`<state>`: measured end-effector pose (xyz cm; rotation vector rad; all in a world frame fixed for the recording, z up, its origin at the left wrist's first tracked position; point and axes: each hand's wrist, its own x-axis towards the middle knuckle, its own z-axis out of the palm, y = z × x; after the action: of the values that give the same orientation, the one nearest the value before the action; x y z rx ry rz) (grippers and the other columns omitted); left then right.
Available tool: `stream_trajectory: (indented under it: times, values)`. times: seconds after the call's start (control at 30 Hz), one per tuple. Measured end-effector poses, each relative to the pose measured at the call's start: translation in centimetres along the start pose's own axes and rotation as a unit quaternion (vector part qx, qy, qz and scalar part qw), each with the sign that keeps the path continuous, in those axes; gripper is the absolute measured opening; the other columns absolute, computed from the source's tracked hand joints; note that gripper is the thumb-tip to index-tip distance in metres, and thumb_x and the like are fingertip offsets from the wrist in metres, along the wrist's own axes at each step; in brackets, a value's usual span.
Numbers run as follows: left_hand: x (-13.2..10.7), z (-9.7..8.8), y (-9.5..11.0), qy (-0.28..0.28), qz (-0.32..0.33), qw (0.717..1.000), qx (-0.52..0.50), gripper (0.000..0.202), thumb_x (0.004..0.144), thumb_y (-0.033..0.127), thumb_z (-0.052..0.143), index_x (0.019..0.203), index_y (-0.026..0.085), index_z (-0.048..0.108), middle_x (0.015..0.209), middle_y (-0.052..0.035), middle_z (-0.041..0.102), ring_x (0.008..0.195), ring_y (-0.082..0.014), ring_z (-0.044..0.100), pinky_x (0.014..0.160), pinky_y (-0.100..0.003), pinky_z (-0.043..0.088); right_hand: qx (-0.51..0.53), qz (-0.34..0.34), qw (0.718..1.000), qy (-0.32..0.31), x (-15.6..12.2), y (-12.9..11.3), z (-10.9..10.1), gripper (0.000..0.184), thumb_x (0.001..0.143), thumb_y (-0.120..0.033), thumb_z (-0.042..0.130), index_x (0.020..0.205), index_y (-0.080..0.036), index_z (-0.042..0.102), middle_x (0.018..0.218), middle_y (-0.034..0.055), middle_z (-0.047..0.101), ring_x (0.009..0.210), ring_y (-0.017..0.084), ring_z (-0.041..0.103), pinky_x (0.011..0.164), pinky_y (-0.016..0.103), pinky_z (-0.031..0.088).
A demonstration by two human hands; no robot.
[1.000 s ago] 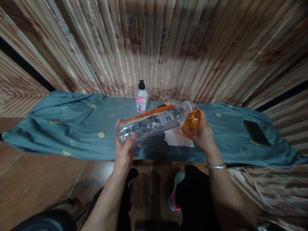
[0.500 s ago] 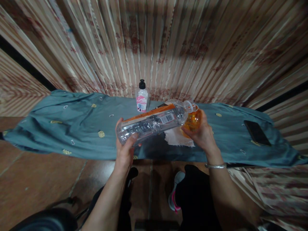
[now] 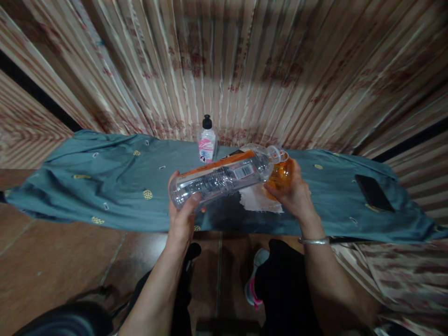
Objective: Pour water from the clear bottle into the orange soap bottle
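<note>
My left hand grips the base end of a clear plastic bottle with an orange label, held nearly level with its neck pointing right. Its mouth rests over a small orange-tinted glass, which my right hand holds from the right side. The glass looks amber inside. Under both lies a pale cloth on the teal fabric. A metal bangle circles my right wrist.
A small white pump bottle with a pink label and black cap stands at the back by the striped curtain. A dark phone lies at the right on the teal fabric. Brown floor tiles and my shoes show below.
</note>
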<state>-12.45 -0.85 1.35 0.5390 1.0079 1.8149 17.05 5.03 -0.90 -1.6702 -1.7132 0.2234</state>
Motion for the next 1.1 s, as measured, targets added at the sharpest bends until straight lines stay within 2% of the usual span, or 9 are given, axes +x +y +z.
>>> stream_trajectory:
  times: [0.33, 0.67, 0.93, 1.1]
  values:
    - [-0.13, -0.3, -0.19, -0.019, 0.01, 1.0, 0.021, 0.095, 0.057, 0.043, 0.105, 0.144, 0.032, 0.07, 0.111, -0.0033, 0.073, 0.08, -0.0192, 0.067, 0.049, -0.023, 0.051, -0.006, 0.011, 1.0, 0.001, 0.02, -0.11, -0.06, 0.11, 0.081, -0.045, 0.085, 0.175, -0.014, 0.037, 0.143, 0.0244, 0.081, 0.123, 0.047, 0.083, 0.103, 0.06, 0.069]
    - [-0.17, -0.08, 0.12, -0.014, -0.002, 1.0, 0.018, 0.097, 0.052, 0.043, 0.107, 0.142, 0.033, 0.072, 0.107, -0.0026, 0.072, 0.076, -0.0176, 0.066, 0.049, -0.022, 0.051, -0.01, 0.007, 1.0, -0.008, 0.2, -0.13, -0.15, 0.11, 0.081, -0.043, 0.086, 0.175, -0.016, 0.035, 0.142, 0.0226, 0.082, 0.121, 0.046, 0.084, 0.101, 0.059, 0.069]
    - [-0.17, -0.22, 0.23, -0.03, 0.003, 0.999, 0.038, 0.092, 0.058, 0.044, 0.104, 0.142, 0.031, 0.071, 0.108, -0.0038, 0.072, 0.079, -0.0194, 0.067, 0.052, -0.025, 0.054, -0.006, -0.002, 1.0, -0.002, 0.12, -0.02, -0.08, 0.108, 0.08, -0.042, 0.088, 0.172, -0.017, 0.037, 0.147, 0.0251, 0.078, 0.126, 0.047, 0.082, 0.105, 0.061, 0.068]
    - [-0.15, -0.21, 0.17, -0.034, 0.009, 0.999, 0.039, 0.095, 0.059, 0.042, 0.103, 0.147, 0.031, 0.068, 0.107, -0.0039, 0.072, 0.076, -0.0194, 0.066, 0.05, -0.026, 0.054, -0.008, 0.0, 1.0, -0.003, 0.09, -0.01, -0.08, 0.109, 0.081, -0.043, 0.087, 0.173, -0.017, 0.036, 0.149, 0.025, 0.077, 0.128, 0.047, 0.081, 0.105, 0.061, 0.068]
